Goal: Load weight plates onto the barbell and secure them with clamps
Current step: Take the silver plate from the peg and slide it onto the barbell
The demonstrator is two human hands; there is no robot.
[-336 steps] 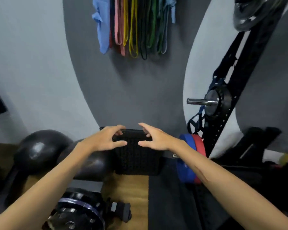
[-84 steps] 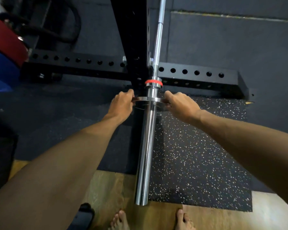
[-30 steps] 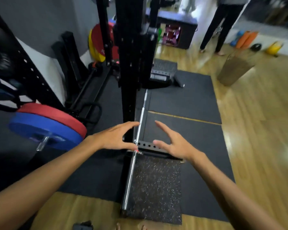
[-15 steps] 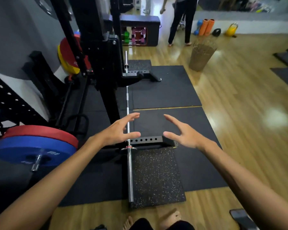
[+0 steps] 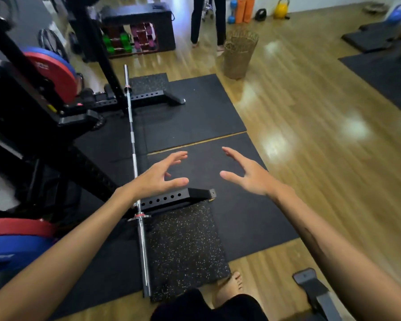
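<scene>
A chrome barbell lies on the black mats, running away from me, its near sleeve bare apart from a thin silver plate against the red-ringed collar. My left hand hovers open just right of the bar, above it. My right hand is open too, fingers spread, further right over the mat. Neither touches anything. Red and blue weight plates sit on a peg at the lower left. More red and blue plates hang at the upper left.
The black squat rack stands left, its perforated feet crossing the mats. A speckled pad lies under the near sleeve. A wicker basket, a dumbbell shelf and a standing person are beyond. A dark object lies by my foot.
My view has swung right and tilted down since half a second ago. Both open hands drifted right of the bar. Earlier they let go of the thin plate on the sleeve.
</scene>
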